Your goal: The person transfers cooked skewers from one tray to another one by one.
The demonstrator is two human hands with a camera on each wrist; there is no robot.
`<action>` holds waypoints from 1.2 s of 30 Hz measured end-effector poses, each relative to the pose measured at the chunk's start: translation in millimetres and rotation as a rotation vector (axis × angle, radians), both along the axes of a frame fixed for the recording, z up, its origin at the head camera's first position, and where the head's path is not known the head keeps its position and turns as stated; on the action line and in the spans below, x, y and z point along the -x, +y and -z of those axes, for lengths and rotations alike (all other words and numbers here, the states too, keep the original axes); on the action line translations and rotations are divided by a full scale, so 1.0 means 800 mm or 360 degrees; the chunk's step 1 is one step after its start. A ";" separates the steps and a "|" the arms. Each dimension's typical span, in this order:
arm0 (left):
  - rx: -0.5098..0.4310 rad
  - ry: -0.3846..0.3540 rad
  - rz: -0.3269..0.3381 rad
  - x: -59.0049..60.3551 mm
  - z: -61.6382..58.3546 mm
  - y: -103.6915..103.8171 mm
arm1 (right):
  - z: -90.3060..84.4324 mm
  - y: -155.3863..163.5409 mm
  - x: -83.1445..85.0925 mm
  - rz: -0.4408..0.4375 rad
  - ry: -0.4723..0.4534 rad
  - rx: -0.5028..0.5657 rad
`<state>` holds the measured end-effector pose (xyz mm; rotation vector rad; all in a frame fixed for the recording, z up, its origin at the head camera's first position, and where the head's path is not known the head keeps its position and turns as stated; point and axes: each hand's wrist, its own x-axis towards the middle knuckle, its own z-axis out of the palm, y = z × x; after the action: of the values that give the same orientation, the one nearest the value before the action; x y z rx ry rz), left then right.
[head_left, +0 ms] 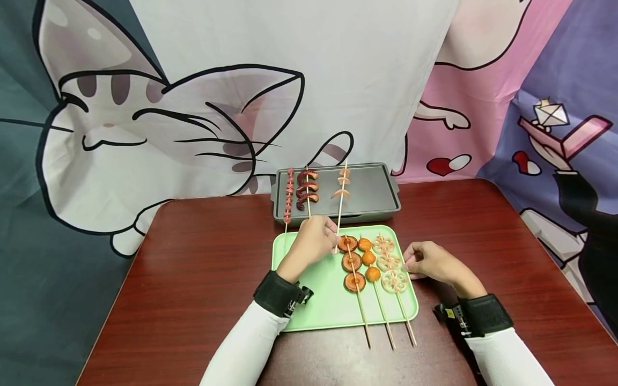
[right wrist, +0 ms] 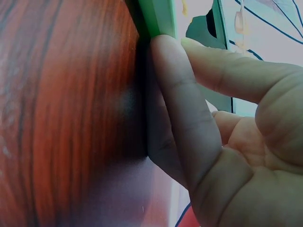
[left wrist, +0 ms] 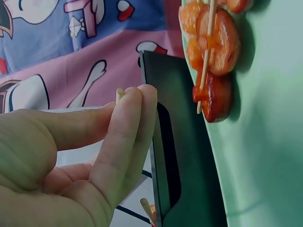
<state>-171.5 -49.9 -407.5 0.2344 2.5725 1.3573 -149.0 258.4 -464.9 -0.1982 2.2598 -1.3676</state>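
Note:
My left hand (head_left: 314,241) pinches the lower end of a bamboo skewer (head_left: 340,206) between thumb and fingertips. Pale orange curved pieces (head_left: 341,193) are threaded on its upper part, which overlaps the grey baking pan (head_left: 374,187) in the head view. The stick's end (left wrist: 120,93) pokes out past the fingertips in the left wrist view. With thumb and index finger, my right hand (head_left: 436,262) grips the right rim of the light green tray (head_left: 314,300). On that tray lie skewers of mushroom caps (head_left: 354,282), orange balls (head_left: 373,274) and lotus root slices (head_left: 395,281).
A skewer of small reddish pieces (head_left: 289,195) and one of dark red curled tentacle pieces (head_left: 307,187) lie on the pan's left side. The pan stands behind the tray on the brown wooden table (head_left: 207,289). Skewer sticks overhang the tray's front edge. A printed cloth (head_left: 376,80) hangs behind.

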 end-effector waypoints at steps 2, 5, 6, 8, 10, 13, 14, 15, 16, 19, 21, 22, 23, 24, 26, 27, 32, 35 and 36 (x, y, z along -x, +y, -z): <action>-0.0022 -0.0007 0.0021 -0.006 0.000 -0.002 | -0.001 0.000 0.000 -0.0005 0.0005 -0.0002; -0.0054 -0.0017 0.0047 -0.014 -0.001 -0.006 | -0.002 0.000 0.001 -0.0004 0.0008 -0.0017; -0.0060 -0.0017 0.0060 -0.017 -0.001 -0.007 | -0.002 0.000 0.002 -0.0004 0.0009 -0.0021; -0.0100 -0.0037 0.0083 -0.022 0.000 -0.008 | -0.002 0.000 0.002 -0.0003 0.0009 -0.0023; -0.0129 -0.0058 0.0103 -0.026 0.000 -0.010 | -0.002 0.000 0.002 -0.0013 0.0014 -0.0020; -0.0160 -0.0095 0.0117 -0.033 0.000 -0.013 | -0.002 0.000 0.001 -0.0003 -0.0001 -0.0009; -0.0172 -0.0109 0.0119 -0.035 0.000 -0.014 | -0.003 0.000 0.001 -0.0010 0.0002 -0.0007; -0.0180 -0.0118 0.0118 -0.038 0.000 -0.015 | -0.003 0.000 0.000 -0.0015 0.0003 -0.0006; -0.0191 -0.0129 0.0118 -0.040 0.000 -0.017 | -0.003 -0.001 0.000 -0.0013 0.0002 -0.0005; -0.0242 -0.0163 0.0125 -0.045 0.002 -0.020 | -0.003 -0.001 0.000 -0.0012 0.0002 -0.0007; -0.0284 -0.0193 0.0123 -0.049 0.003 -0.022 | -0.004 -0.001 0.000 -0.0010 0.0001 -0.0012; -0.0299 -0.0209 0.0120 -0.050 0.004 -0.023 | -0.004 -0.001 0.000 -0.0013 0.0003 -0.0017; -0.0313 -0.0225 0.0118 -0.052 0.004 -0.024 | -0.004 -0.001 0.000 -0.0011 0.0002 -0.0018; -0.0322 -0.0241 0.0114 -0.054 0.005 -0.025 | -0.004 -0.001 0.000 -0.0008 0.0001 -0.0019; -0.0338 -0.0269 0.0117 -0.058 0.006 -0.027 | -0.004 -0.002 0.000 -0.0011 0.0003 -0.0020; -0.0342 -0.0280 0.0121 -0.060 0.007 -0.028 | -0.004 -0.002 0.000 -0.0017 0.0008 -0.0019; -0.0333 -0.0296 0.0134 -0.071 0.011 -0.033 | -0.004 -0.002 -0.001 -0.0011 0.0004 -0.0020; -0.0316 -0.0292 0.0138 -0.079 0.014 -0.036 | -0.003 -0.002 -0.001 -0.0003 -0.0001 -0.0028; -0.0313 -0.0295 0.0139 -0.081 0.015 -0.037 | -0.003 -0.002 -0.001 -0.0002 -0.0002 -0.0027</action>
<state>-106.6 -79.8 -419.3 0.2381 2.2550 1.5231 -148.2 256.7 -462.4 -0.1925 2.2688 -1.3473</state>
